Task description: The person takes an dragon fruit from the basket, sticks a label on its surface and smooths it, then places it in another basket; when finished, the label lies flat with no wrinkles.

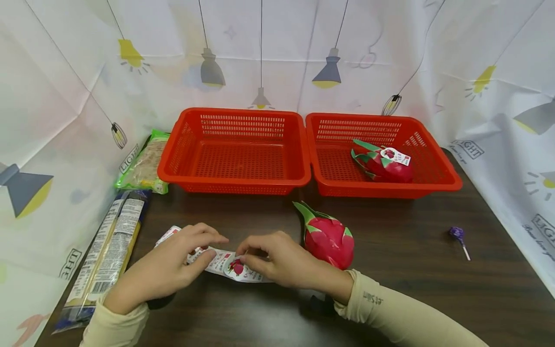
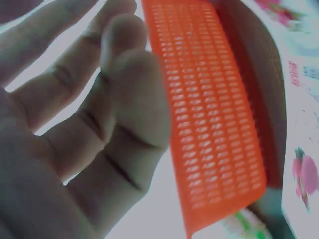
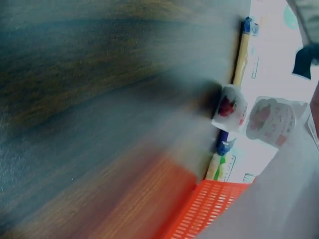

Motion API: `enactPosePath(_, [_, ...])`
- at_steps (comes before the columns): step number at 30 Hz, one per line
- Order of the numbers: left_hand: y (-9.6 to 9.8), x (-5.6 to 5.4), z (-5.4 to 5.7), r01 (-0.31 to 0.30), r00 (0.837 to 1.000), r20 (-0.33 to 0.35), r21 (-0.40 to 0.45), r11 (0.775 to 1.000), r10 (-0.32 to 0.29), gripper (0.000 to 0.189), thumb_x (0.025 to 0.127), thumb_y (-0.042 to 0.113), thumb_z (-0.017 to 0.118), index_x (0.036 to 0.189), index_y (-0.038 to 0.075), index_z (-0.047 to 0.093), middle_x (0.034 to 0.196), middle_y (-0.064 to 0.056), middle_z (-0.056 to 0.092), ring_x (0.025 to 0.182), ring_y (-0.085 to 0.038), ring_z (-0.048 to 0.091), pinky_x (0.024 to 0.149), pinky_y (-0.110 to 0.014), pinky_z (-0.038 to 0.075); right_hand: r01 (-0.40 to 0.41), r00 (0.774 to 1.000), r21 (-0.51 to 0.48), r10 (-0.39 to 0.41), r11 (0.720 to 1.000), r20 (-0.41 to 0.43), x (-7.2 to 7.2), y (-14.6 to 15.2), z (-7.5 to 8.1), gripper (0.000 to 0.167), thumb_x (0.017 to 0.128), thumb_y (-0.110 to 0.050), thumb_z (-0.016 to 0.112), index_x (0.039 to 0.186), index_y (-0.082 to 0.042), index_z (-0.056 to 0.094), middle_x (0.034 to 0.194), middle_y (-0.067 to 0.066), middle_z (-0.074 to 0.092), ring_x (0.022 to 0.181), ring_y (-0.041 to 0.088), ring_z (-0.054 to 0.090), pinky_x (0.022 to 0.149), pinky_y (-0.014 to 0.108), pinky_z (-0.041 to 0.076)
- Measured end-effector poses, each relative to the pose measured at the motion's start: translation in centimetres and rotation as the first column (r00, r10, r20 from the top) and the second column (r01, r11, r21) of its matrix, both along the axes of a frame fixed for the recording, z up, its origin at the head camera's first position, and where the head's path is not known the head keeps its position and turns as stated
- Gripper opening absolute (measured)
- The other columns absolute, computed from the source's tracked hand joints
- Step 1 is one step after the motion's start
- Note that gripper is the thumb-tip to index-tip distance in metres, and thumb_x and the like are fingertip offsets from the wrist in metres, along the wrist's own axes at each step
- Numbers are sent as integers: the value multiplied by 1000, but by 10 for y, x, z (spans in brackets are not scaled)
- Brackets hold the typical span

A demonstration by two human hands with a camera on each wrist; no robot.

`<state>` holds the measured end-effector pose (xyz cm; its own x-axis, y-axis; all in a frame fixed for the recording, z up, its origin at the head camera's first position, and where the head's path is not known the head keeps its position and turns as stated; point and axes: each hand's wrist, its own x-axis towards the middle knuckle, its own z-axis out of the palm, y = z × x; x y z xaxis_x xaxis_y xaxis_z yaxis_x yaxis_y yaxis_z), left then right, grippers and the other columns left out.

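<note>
A strip of white label stickers [image 1: 218, 260], printed with dragon fruit pictures, runs across the table under both hands. My right hand [image 1: 279, 258] pinches at a round label on the strip between thumb and index finger. Over the strip's left part, my left hand [image 1: 179, 258] hovers with its fingers loosely bent and a gap between thumb and index finger. In the left wrist view the strip [image 2: 304, 129] passes at the right edge, apart from the fingertips. A red dragon fruit [image 1: 329, 241] with green scales lies just behind the right hand. The right wrist view shows two labels [image 3: 271, 121] clearly.
Two red plastic baskets [image 1: 234, 188] [image 1: 386, 191] stand along the back. The right one holds a labelled dragon fruit [image 1: 392, 171]. At left lie a long blue-and-yellow packet [image 1: 110, 246] and a green-edged bag [image 1: 147, 161]. A purple lollipop [image 1: 457, 234] lies at right.
</note>
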<state>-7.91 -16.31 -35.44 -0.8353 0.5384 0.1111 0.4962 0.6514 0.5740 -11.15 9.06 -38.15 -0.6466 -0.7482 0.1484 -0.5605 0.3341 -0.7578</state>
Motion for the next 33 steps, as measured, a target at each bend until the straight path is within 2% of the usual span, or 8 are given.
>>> enactPosePath(3, [-6, -17, -1, 102, 983, 149, 30, 994, -106, 23, 103, 22, 60, 124, 18, 71, 120, 4, 70, 104, -12, 63, 87, -33, 55, -44, 998, -18, 44, 999, -37, 1, -4, -4, 9, 98, -16, 68, 105, -15, 73, 86, -7, 73, 69, -4, 51, 66, 14, 49])
enactPosePath(6, [-5, -32, -11, 179, 938, 294, 40, 983, -183, 21, 102, 30, 63, 117, 19, 73, 112, 4, 72, 95, -7, 62, 80, -28, 53, -76, 995, -35, 73, 996, -75, 1, -4, -8, 9, 99, -15, 67, 105, -15, 73, 86, -6, 74, 66, -6, 48, 62, 12, 46])
enactPosePath(9, [-4, -38, -17, 194, 903, 380, 56, 979, -200, 14, 99, 31, 68, 105, 20, 74, 98, 6, 71, 82, -6, 59, 72, -25, 51, -99, 991, -44, 94, 994, -94, 2, -5, -10, 10, 101, -16, 65, 106, -14, 73, 87, -6, 74, 66, -7, 47, 60, 11, 45])
enactPosePath(16, [-1, -43, -19, 143, 889, 428, 72, 987, -160, 13, 93, 27, 75, 87, 18, 68, 75, 8, 59, 66, -6, 51, 58, -22, 43, -101, 990, -41, 97, 994, -103, 1, -8, -13, 10, 100, -15, 65, 105, -14, 74, 87, -6, 74, 68, -7, 48, 63, 11, 45])
enactPosePath(22, [0, -48, -19, 132, 850, 507, 57, 990, -142, 13, 91, 22, 76, 83, 16, 68, 67, 8, 58, 56, -8, 55, 53, -25, 49, -95, 991, -22, 92, 995, -96, -1, -9, -16, 11, 101, -16, 65, 107, -14, 74, 89, -7, 74, 69, -6, 49, 64, 11, 45])
enactPosePath(25, [0, -53, -20, 141, 837, 528, 44, 989, -142, 13, 91, 20, 77, 82, 14, 68, 67, 8, 58, 54, -9, 55, 52, -26, 50, -95, 992, -18, 93, 995, -82, -1, -8, -17, 12, 100, -17, 65, 108, -15, 74, 92, -7, 74, 72, -5, 52, 66, 12, 47])
enactPosePath(31, [-1, -65, -27, 158, 799, 584, 27, 987, -144, 13, 90, 15, 77, 82, 10, 68, 66, 6, 59, 52, -13, 57, 52, -32, 54, -66, 994, -20, 64, 998, -91, -1, -5, -18, 9, 97, -19, 71, 104, -19, 76, 106, -4, 69, 94, 4, 61, 81, 18, 52])
enactPosePath(33, [-1, -68, -30, 149, 795, 594, 9, 989, -125, 13, 90, 14, 76, 82, 10, 68, 65, 5, 59, 52, -13, 57, 52, -33, 55, -60, 994, -21, 58, 998, -91, -1, -4, -18, 8, 96, -21, 72, 103, -20, 76, 111, -4, 68, 103, 7, 61, 88, 22, 52])
